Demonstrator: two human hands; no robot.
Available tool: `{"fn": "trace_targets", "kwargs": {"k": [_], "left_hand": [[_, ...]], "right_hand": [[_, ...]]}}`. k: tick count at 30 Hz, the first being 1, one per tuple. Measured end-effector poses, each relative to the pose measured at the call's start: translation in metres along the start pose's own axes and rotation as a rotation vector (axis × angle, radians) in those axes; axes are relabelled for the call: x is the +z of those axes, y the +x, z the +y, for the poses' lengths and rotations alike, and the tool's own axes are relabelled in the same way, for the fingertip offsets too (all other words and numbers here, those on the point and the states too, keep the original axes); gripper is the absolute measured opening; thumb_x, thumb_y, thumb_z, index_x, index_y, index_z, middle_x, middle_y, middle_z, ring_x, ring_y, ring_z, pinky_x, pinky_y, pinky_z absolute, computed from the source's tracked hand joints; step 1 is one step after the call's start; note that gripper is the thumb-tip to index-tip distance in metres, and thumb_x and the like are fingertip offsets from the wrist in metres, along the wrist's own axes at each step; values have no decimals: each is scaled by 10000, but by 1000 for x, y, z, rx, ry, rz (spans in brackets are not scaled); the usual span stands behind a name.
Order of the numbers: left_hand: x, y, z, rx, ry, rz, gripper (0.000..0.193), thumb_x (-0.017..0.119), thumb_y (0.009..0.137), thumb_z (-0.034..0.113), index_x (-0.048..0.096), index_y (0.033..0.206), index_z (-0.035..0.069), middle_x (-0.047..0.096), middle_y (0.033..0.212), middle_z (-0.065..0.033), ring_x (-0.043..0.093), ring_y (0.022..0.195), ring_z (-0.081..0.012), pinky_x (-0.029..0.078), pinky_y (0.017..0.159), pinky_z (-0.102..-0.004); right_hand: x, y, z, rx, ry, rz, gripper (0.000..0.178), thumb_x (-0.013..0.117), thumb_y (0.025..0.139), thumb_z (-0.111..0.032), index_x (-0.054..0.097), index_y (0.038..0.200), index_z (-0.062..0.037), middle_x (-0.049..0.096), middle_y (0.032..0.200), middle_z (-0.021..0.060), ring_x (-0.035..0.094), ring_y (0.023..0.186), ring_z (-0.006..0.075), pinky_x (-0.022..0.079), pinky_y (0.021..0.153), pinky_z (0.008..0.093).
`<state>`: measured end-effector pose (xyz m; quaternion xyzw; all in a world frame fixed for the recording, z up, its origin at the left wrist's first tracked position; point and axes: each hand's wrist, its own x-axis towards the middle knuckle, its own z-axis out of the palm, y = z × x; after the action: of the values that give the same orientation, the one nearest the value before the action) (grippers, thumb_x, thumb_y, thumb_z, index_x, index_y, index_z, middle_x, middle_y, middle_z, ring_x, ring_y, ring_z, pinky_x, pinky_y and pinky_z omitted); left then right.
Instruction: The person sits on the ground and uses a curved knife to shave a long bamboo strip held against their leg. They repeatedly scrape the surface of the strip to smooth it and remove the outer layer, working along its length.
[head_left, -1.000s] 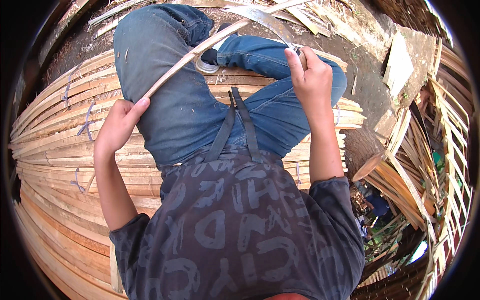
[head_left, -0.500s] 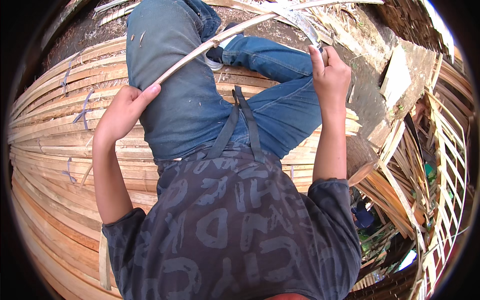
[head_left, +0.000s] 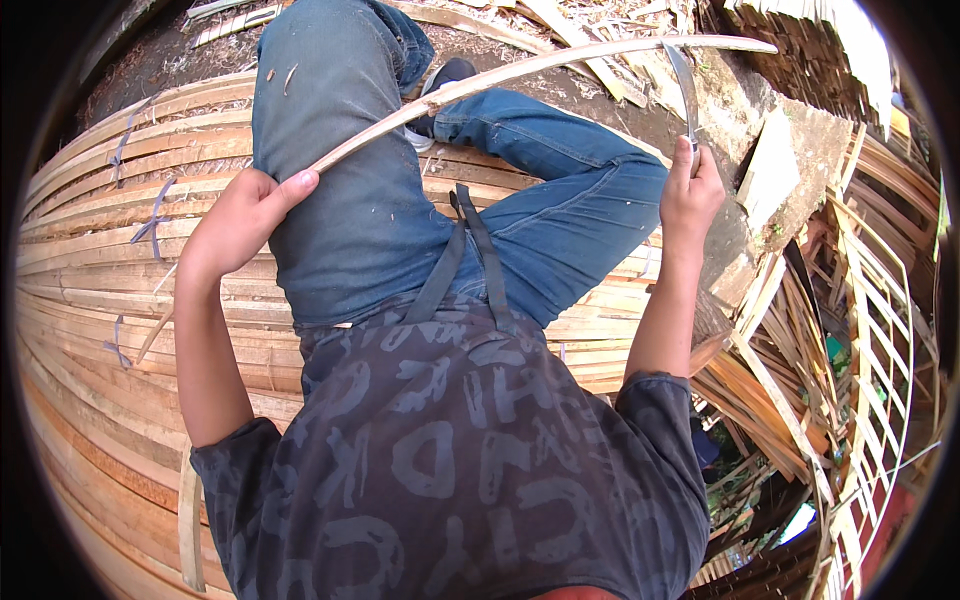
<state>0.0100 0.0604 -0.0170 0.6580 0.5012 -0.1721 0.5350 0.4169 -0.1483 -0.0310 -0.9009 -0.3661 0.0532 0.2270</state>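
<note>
My left hand [head_left: 240,215] is closed around the near end of a long, pale strip of split wood or bamboo [head_left: 480,82]; its tail shows behind my wrist. The strip passes over my bent knee and curves away to the far right. In my right hand [head_left: 693,190] is a knife [head_left: 688,95], gripped by its handle with the thumb laid along it. The slightly curved metal blade points away from me, and its tip meets the strip near the far end. My fingers hide most of the handle.
Bundled wooden strips [head_left: 110,260], tied with purple cord [head_left: 153,218], lie under and left of me. A flat stone block [head_left: 800,170] stands at right, beside a wooden stump [head_left: 712,330]. Split offcuts [head_left: 770,400] and an open lattice [head_left: 880,340] are farther right; shavings litter the ground ahead.
My right hand and the knife have moved right, out along the strip toward its far end. The strip's far part now sits lower in view. My left hand keeps its grip.
</note>
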Motion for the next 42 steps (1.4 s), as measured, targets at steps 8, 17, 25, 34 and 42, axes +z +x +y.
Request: {"fn": "trace_targets", "kwargs": {"k": [8, 17, 25, 34, 42], "left_hand": [[-2, -1, 3, 9, 15, -8, 703, 566, 873, 597, 394, 462, 53, 267, 477, 43, 260, 485, -69, 204, 412, -319], [-1, -7, 15, -38, 75, -41, 716, 563, 881, 589, 414, 481, 13, 301, 490, 23, 294, 499, -82, 245, 421, -327], [-1, -14, 23, -46, 89, -32, 658, 503, 935, 556, 346, 490, 98, 291, 498, 50, 247, 504, -71, 213, 432, -313], [-7, -8, 28, -77, 53, -135, 659, 487, 925, 589, 409, 526, 70, 362, 518, 26, 305, 513, -86, 268, 455, -311], [-4, -7, 25, -84, 67, -69, 690, 478, 911, 622, 478, 541, 40, 396, 504, 9, 354, 494, -97, 309, 463, -304]], "right_hand": [[20, -26, -62, -145, 167, -162, 274, 638, 911, -273, 549, 844, -23, 574, 594, 171, 587, 552, 380, 434, 506, 414], [48, 10, -28, -328, -11, -180, 334, 638, 903, -316, 496, 767, -46, 587, 581, 137, 608, 560, 357, 463, 502, 440], [55, 56, 5, -345, -153, -75, 378, 594, 918, -398, 505, 756, -68, 615, 612, 125, 630, 588, 355, 491, 519, 443], [53, 56, 16, -287, -229, 9, 360, 589, 916, -393, 519, 783, -66, 631, 640, 150, 636, 632, 378, 495, 554, 477], [35, 37, -19, -238, -142, -59, 355, 578, 924, -382, 546, 808, -48, 633, 638, 171, 635, 617, 393, 500, 548, 479]]}}
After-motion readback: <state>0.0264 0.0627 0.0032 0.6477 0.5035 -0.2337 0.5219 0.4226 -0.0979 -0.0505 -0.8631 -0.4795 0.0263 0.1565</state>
